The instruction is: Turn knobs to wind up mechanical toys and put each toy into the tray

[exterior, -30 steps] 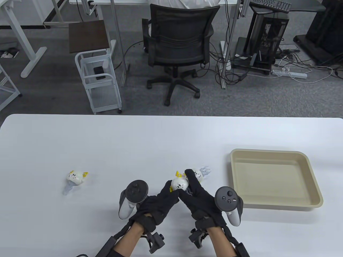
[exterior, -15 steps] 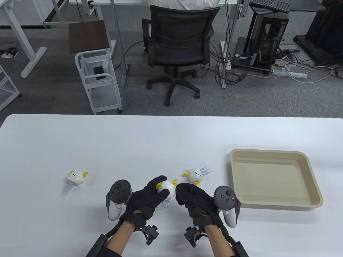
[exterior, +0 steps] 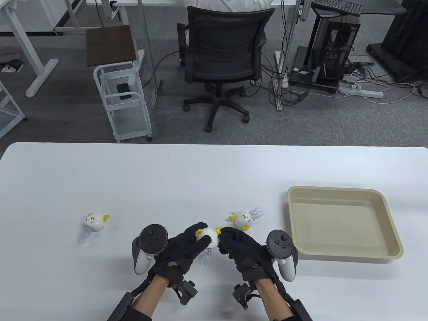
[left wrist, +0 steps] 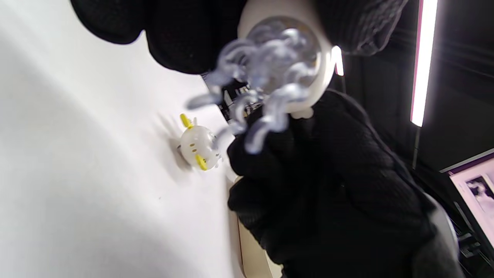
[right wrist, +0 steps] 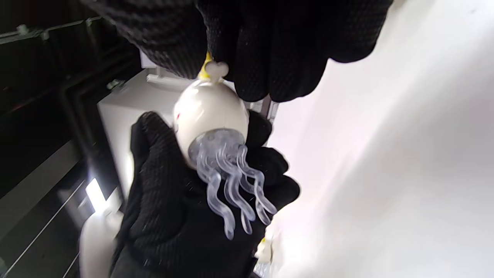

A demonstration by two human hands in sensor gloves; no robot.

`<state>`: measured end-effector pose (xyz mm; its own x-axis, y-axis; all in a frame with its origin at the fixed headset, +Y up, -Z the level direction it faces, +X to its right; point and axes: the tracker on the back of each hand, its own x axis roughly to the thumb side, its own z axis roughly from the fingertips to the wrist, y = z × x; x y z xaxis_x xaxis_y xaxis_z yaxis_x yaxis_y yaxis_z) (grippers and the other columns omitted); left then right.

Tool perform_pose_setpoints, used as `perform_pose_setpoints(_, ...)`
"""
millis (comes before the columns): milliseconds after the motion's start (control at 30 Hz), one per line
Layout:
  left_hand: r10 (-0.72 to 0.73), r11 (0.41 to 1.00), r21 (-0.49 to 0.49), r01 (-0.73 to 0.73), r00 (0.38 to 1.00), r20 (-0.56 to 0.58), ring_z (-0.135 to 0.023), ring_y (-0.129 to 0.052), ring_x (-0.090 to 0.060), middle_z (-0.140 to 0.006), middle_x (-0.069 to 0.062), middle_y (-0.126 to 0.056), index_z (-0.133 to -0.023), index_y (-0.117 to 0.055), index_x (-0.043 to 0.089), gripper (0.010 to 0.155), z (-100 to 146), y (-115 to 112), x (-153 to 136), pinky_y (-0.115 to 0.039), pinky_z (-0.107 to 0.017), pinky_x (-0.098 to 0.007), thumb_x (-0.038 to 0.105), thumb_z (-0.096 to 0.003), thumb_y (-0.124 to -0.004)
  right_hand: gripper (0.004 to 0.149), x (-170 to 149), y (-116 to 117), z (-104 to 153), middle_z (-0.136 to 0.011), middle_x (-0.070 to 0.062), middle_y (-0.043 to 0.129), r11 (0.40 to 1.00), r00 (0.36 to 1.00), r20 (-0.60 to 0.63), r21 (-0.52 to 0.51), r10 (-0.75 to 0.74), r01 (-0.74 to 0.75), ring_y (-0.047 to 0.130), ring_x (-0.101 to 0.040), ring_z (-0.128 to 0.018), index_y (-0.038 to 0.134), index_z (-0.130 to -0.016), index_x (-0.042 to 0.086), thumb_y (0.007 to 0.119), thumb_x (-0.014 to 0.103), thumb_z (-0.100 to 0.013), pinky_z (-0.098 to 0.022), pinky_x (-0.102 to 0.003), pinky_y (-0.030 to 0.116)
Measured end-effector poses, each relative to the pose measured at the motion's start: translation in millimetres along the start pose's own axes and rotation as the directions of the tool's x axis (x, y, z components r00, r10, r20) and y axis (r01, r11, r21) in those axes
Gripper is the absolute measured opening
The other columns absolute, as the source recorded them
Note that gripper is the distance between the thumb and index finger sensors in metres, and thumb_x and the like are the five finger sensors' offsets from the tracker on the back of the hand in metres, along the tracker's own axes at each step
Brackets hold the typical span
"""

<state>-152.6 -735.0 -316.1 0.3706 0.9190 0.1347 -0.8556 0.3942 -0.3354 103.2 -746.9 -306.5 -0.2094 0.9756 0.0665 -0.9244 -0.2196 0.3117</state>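
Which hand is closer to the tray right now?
Right. The right hand sits just left of the tray; the left hand is farther left, holding the toy.

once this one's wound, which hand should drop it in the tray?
Probably the left. The left hand already cups the toy, while the right hand only pinches its knob. The tray lies on the right, so a handover would shorten the reach.
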Motion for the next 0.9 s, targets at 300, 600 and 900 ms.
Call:
perform_pose_setpoints(300,0.083,0.994,-0.064,-0.086,0.995,-0.046,-0.076,-0.087,-0.034,-0.095,-0.009,-0.087,-0.108,-0.063,0.003,0.077,-3.8,1.0,-7.3,-0.073,-0.061,-0.057,0.057,-0.0534,-0.074,0.042,-4.5,2.1,0.5,-0.085,-0.012,0.085,0.997,0.997,-0.005,-0.009,0.074,-0.074,0.091,-0.03,-0.067,0.073,-0.096,0.006,0.075,0.038,-0.069,-0.055,-0.038,0.08)
perform_pose_setpoints(600,-0.027,0.99,-0.139,0.036,0.997,0.065,-0.094,-0.065,-0.041,-0.111,0.001,-0.068,-0.115,-0.05,0.019,0.074,-4.2,-7.0,1.0,-0.06,-0.07,-0.063,0.049,-0.0532,-0.078,0.038,-18.3,2.3,1.2,-0.058,-0.012,0.093,0.981,0.958,-0.215,-0.078,-0.189,0.176,0.096,-0.024,-0.038,0.085,-0.075,-0.001,0.074,0.035,-0.068,-0.032,-0.035,0.084)
perform_pose_setpoints(900,0.04,0.997,-0.062,-0.045,0.996,-0.085,-0.081,-0.084,-0.038,-0.096,-0.008,-0.086,-0.109,-0.06,0.002,0.078,-3.8,-2.7,-9.8,-0.072,-0.062,-0.058,0.057,-0.0544,-0.07,0.047,1.9,7.2,5.7,-0.088,-0.017,0.082,0.98,0.983,-0.036,-0.079,0.179,-0.181,0.089,-0.035,-0.07,0.07,-0.099,0.003,0.073,0.04,-0.069,-0.057,-0.042,0.079)
